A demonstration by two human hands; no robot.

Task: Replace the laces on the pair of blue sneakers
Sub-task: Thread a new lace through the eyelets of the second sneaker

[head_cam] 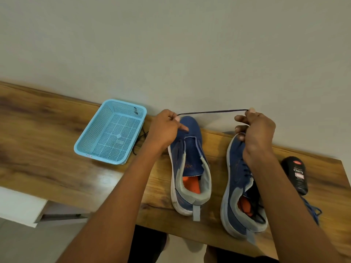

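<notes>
Your left hand (163, 128) and right hand (255, 132) each pinch an end of the thin dark shoelace (212, 111), stretched taut above the two blue mesh sneakers (190, 164) standing mid-frame on the wooden table (47, 149).

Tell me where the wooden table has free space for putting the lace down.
Bare wood lies left of the light blue plastic basket, and in front of it toward the near edge. The right end is crowded: two blue sneakers, black polish bottle, loose blue lace.
</notes>
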